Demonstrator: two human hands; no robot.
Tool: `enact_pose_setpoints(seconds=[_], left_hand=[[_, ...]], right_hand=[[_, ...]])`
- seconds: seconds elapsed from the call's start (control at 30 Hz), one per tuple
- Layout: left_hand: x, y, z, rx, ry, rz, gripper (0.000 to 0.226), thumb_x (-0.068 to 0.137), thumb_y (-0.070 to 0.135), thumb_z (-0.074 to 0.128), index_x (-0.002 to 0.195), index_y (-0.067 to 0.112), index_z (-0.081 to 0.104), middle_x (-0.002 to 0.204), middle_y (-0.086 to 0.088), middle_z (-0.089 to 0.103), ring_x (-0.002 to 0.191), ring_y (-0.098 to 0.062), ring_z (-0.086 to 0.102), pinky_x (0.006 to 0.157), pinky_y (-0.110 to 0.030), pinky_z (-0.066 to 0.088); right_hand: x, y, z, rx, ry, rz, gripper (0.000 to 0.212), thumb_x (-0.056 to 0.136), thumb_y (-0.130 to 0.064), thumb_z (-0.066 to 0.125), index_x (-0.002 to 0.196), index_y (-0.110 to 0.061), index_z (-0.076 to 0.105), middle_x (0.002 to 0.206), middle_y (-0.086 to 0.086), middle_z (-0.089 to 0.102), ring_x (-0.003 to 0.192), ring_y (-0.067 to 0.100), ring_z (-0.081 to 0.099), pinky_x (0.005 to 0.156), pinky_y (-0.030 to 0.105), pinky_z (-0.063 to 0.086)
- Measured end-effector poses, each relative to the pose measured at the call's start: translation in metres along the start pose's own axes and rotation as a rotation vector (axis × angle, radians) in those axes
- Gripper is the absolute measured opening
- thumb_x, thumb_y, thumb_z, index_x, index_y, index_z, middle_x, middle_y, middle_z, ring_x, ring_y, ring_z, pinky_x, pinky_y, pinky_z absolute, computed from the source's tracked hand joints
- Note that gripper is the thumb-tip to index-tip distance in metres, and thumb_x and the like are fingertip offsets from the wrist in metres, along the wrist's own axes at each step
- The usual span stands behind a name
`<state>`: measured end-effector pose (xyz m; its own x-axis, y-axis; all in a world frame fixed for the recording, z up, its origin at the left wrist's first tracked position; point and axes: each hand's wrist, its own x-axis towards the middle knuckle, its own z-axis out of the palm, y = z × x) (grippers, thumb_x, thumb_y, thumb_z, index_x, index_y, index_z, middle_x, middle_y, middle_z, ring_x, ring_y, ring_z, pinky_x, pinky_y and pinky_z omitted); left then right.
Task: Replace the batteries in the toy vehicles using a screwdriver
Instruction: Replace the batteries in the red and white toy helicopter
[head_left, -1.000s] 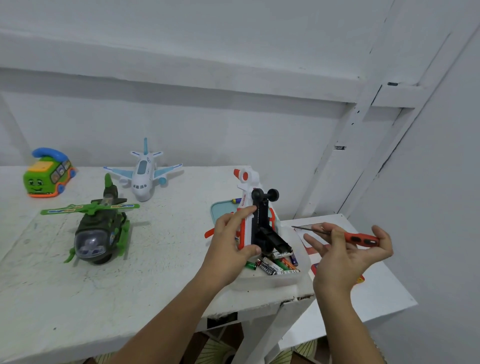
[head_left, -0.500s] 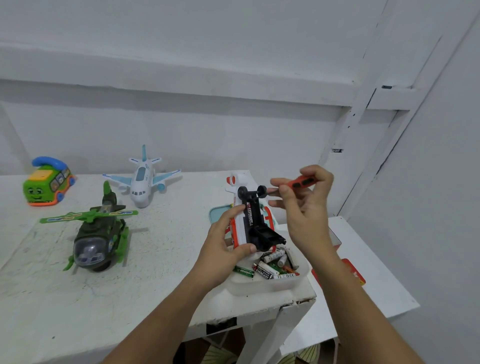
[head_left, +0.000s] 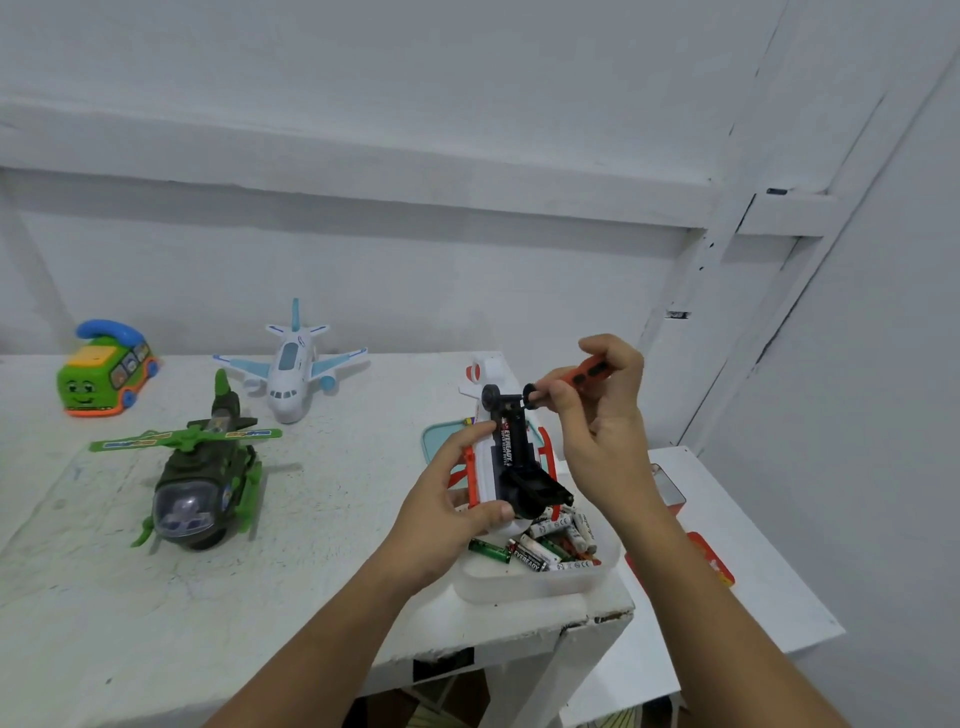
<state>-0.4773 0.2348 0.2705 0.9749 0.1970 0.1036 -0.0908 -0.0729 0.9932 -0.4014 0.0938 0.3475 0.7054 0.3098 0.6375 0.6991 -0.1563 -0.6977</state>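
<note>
A white and orange toy plane (head_left: 485, 467) is being held belly-up and tilted, nose down, just above a clear plastic tub (head_left: 535, 584) at the front right corner of a white table (head_left: 311, 519). Its black underside is facing the camera, and a black battery (head_left: 506, 444) is showing along it. The left hand (head_left: 441, 514) is gripping the plane from the left side, fingers curled round the body and thumb pressing near the nose. The right hand (head_left: 605, 415) is pinching an orange screwdriver (head_left: 587, 370) up by the plane's tail wheels; the fingers are hiding its tip, so whether it is touching the toy cannot be told. The tub is holding a heap of loose batteries (head_left: 540, 545), partly covered by the plane's nose. A teal lid (head_left: 434, 441) is lying flat behind the left hand. Farther left on the table, well apart from the hands, a green helicopter (head_left: 202, 478) is standing, with a white and blue airplane (head_left: 291, 371) behind it and a green toy bus (head_left: 104, 371) at the far left. On a lower white shelf (head_left: 753, 545) to the right, a red packet (head_left: 711, 558) is lying.
</note>
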Motion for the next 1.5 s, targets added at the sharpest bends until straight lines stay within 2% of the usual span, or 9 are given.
enact_pose_setpoints(seconds=[0.23,0.7,0.8,0.9,1.0,1.1,1.23,1.37,1.5], left_hand=[[-0.001,0.006,0.000,0.053,-0.002,-0.001,0.072,0.082,0.004,0.074,0.127,0.051,0.044,0.137,0.014,0.045,0.118,-0.009,0.045,0.071,-0.003,0.047],[-0.002,0.006,0.001,0.042,0.000,0.012,0.071,0.082,0.000,0.073,0.126,0.048,0.046,0.133,0.014,0.045,0.103,0.003,0.049,0.067,0.001,0.044],[-0.002,0.003,0.002,0.060,-0.002,-0.002,0.071,0.083,0.001,0.073,0.124,0.051,0.044,0.134,0.013,0.042,0.103,-0.001,0.049,0.065,0.002,0.044],[-0.001,0.000,0.001,0.096,0.000,-0.003,0.072,0.082,0.005,0.074,0.125,0.054,0.045,0.139,0.012,0.042,0.118,-0.009,0.045,0.075,-0.004,0.048],[0.001,-0.001,0.002,0.125,0.012,0.003,0.075,0.080,0.007,0.076,0.127,0.056,0.045,0.142,0.010,0.043,0.130,-0.017,0.043,0.105,-0.032,0.046],[0.003,0.002,0.003,0.152,0.023,-0.010,0.076,0.080,0.007,0.077,0.125,0.058,0.044,0.143,0.012,0.041,0.131,-0.018,0.040,0.110,-0.047,0.041],[0.004,0.004,0.001,0.199,0.027,0.000,0.078,0.080,0.008,0.077,0.120,0.063,0.041,0.136,0.017,0.039,0.124,-0.010,0.039,0.110,-0.040,0.040],[0.008,0.000,-0.001,0.221,0.030,0.026,0.077,0.078,0.009,0.077,0.127,0.058,0.043,0.136,0.015,0.041,0.125,-0.009,0.042,0.110,-0.037,0.040],[0.011,0.000,-0.005,0.197,0.041,0.022,0.076,0.080,0.009,0.076,0.128,0.057,0.042,0.137,0.016,0.041,0.123,-0.010,0.042,0.109,-0.037,0.041]], right_hand=[[0.020,-0.005,-0.009,0.238,0.058,0.287,0.053,0.100,0.000,0.041,0.114,-0.050,0.029,0.088,0.014,0.061,0.076,0.025,0.071,0.075,0.041,0.061],[0.022,-0.006,-0.030,0.242,0.034,0.395,0.056,0.091,0.010,0.040,0.125,-0.033,0.034,0.070,0.014,0.059,0.059,0.031,0.064,0.071,0.054,0.060],[0.018,-0.002,-0.029,0.199,0.108,0.344,0.051,0.094,0.005,0.045,0.126,-0.033,0.034,0.074,0.011,0.065,0.065,0.026,0.067,0.073,0.045,0.061],[0.013,0.002,-0.023,0.095,0.055,0.266,0.048,0.096,-0.009,0.053,0.122,-0.044,0.032,0.088,0.009,0.069,0.083,0.019,0.069,0.082,0.043,0.059],[0.007,0.006,-0.014,-0.044,-0.050,0.215,0.047,0.095,-0.019,0.058,0.120,-0.048,0.031,0.095,0.002,0.066,0.096,0.015,0.066,0.087,0.046,0.056],[0.002,0.011,-0.007,-0.042,-0.088,0.202,0.044,0.096,-0.023,0.057,0.122,-0.046,0.031,0.093,-0.002,0.064,0.099,0.012,0.065,0.087,0.039,0.055],[0.000,0.015,-0.006,-0.013,-0.113,0.221,0.044,0.096,-0.018,0.055,0.123,-0.045,0.032,0.085,-0.010,0.065,0.097,0.009,0.065,0.084,0.029,0.052],[0.004,0.018,-0.011,0.071,-0.058,0.267,0.049,0.095,-0.006,0.051,0.119,-0.046,0.033,0.080,0.005,0.068,0.087,0.017,0.069,0.091,0.043,0.055],[0.008,0.021,-0.017,0.168,0.005,0.315,0.052,0.096,-0.002,0.048,0.125,-0.042,0.032,0.081,0.013,0.069,0.083,0.022,0.070,0.086,0.041,0.058]])
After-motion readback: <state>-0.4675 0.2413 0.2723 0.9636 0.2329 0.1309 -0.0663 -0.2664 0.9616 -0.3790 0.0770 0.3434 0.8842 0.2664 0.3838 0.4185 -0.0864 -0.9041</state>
